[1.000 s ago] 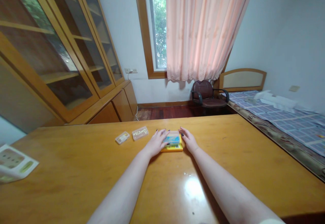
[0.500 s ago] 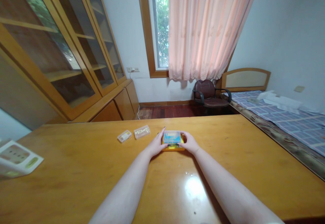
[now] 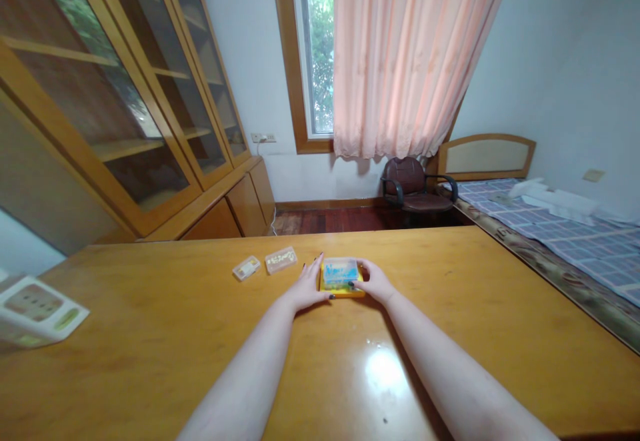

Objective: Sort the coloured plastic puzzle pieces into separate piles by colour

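A small clear box [image 3: 341, 272] with blue and yellow contents rests on a flat yellow piece [image 3: 342, 291] on the wooden table [image 3: 450, 308]. My left hand [image 3: 307, 286] lies against the box's left side, fingers stretched forward along it. My right hand [image 3: 376, 282] curls around the box's right side, thumb on its near edge. Both hands touch the box, which sits on the table.
Two small clear plastic cases [image 3: 247, 268] [image 3: 281, 260] lie left of the box. A white carton [image 3: 35, 308] sits at the table's left edge. Beyond the table are a glass-door cabinet [image 3: 125, 108], a dark chair [image 3: 410, 184] and a bed [image 3: 565, 228].
My hands went from lying over the box's top to gripping its sides. Since half a second ago my left fingers have straightened along the left side. The box stays in place.
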The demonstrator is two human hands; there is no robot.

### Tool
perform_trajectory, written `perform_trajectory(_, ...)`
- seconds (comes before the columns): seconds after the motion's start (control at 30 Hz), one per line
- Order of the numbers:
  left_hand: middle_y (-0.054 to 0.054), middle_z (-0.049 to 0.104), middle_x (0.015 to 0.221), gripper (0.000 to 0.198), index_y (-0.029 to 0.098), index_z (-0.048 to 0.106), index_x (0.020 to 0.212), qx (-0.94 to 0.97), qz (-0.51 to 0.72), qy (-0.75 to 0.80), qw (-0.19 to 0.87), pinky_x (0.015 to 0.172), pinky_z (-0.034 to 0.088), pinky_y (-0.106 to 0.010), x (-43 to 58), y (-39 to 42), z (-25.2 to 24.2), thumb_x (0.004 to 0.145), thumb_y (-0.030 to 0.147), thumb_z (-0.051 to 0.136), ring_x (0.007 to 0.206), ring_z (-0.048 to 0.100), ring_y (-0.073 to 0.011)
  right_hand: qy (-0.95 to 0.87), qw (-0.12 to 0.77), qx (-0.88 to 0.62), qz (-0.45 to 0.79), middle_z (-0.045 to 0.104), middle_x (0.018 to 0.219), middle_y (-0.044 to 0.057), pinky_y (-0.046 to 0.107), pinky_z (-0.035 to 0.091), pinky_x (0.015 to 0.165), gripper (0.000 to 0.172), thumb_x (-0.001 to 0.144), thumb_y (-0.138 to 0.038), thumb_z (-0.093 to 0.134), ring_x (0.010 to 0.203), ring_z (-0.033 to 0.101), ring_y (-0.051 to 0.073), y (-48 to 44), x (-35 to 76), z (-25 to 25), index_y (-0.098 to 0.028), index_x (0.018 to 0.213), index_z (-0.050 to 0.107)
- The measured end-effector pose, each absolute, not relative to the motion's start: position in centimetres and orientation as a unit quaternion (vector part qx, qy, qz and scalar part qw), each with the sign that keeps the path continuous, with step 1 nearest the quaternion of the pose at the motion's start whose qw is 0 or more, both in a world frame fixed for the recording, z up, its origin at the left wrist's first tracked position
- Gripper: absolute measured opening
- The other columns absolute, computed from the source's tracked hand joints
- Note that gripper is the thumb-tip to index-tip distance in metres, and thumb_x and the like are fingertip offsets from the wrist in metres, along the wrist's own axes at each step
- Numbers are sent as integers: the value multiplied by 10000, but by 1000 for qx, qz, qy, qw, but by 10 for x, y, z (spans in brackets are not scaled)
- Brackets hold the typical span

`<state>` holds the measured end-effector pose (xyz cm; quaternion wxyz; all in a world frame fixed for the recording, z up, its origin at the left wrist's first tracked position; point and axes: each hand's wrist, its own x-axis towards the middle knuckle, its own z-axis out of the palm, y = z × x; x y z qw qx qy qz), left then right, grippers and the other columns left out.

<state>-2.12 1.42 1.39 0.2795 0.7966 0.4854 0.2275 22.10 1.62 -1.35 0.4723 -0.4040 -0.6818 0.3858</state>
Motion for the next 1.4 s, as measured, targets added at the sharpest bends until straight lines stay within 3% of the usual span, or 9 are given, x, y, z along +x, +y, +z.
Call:
perform_trajectory(0.2,-141,283,1475,1138,216,134,1452,834,199,468,215,1137,43,-536,-20,16,9,539,426,781,1363,244,-325,-683,464,-412,384,640,1110,104,440,478,906,526,641,-228,730,1001,610,255,17,222,-16,-177,1135,557)
perform_trajectory(0.5,-166,280,1467,1174,204,183,1441,834,161,487,204,1119,120,-538,-24,10,18,480,474,800,1354,246,-354,-686,459,-411,388,639,1115,103,451,469,918,538,630,-246,742,1010,606,256,17,222,-16,-179,1133,565)
perform_trajectory(0.57,-162,281,1471,1105,201,218,1435,836,140,493,196,1116,168,-505,-36,13,25,525,490,774,1354,253,-343,-680,458,-415,394,635,1125,107,454,463,926,536,627,-237,739,1021,603,258,17,222,-16,-176,1131,568)
perform_trajectory(0.67,-142,292,1475,844,195,325,1399,831,130,519,154,1114,208,-447,-62,21,30,685,496,662,1364,249,-300,-675,455,-420,400,635,1127,108,456,462,924,548,612,-205,736,1014,604,258,18,222,-18,-177,1134,568)
perform_trajectory(0.77,-170,228,1498,614,158,395,1360,755,139,639,42,1107,144,-522,-81,30,25,838,468,484,1373,209,-335,-676,459,-422,394,642,1110,95,457,459,925,551,595,-188,736,999,606,254,18,223,-19,-188,1123,578)
perform_trajectory(0.87,-194,232,1492,649,128,360,1374,708,99,699,3,1082,123,-584,-83,34,16,832,460,488,1372,185,-368,-674,462,-429,385,646,1094,90,451,462,918,540,588,-192,736,988,607,255,17,223,-18,-190,1107,587)
perform_trajectory(1.03,-141,381,1433,551,218,438,1319,739,106,665,-19,1089,152,-540,-69,31,13,819,437,508,1322,315,-318,-668,460,-424,401,653,1074,90,432,489,873,523,598,-214,730,938,622,247,14,222,-12,-189,1100,585)
perform_trajectory(1.2,-172,329,1448,579,219,381,1367,711,106,695,-17,1071,170,-550,-73,33,11,827,377,519,1328,297,-340,-671,460,-415,407,652,1073,96,430,491,863,517,622,-260,730,942,621,250,14,221,-10,-177,1109,576)
perform_trajectory(1.4,-117,527,1185,407,191,506,1249,707,202,678,26,1013,349,-434,-78,38,15,858,300,470,1126,486,-259,-670,455,-413,416,648,1080,97,434,486,871,520,627,-272,727,953,619,251,14,221,-10,-185,1114,566)
